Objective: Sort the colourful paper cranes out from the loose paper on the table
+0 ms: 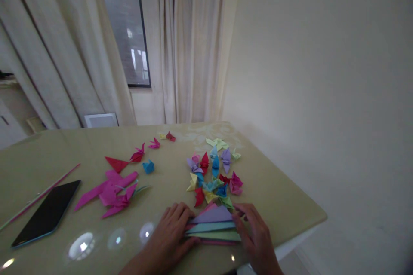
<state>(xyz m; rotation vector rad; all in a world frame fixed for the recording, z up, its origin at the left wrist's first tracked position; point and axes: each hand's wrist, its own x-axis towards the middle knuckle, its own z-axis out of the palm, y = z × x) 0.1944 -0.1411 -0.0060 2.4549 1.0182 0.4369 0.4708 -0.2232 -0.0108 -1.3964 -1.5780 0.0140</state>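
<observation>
Dim, flat greyish light. Round glare spots [81,245] on glossy counter [174,180]; faint shadow on wall [306,94]. Soft blur overall, wide-angle stretch at edges; window [124,21] reflections hard to make out.

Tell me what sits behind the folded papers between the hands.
Just behind the papers is a cluster of small origami, including a red piece, a yellow one and a green one. Anything the papers cover cannot be seen.
</observation>
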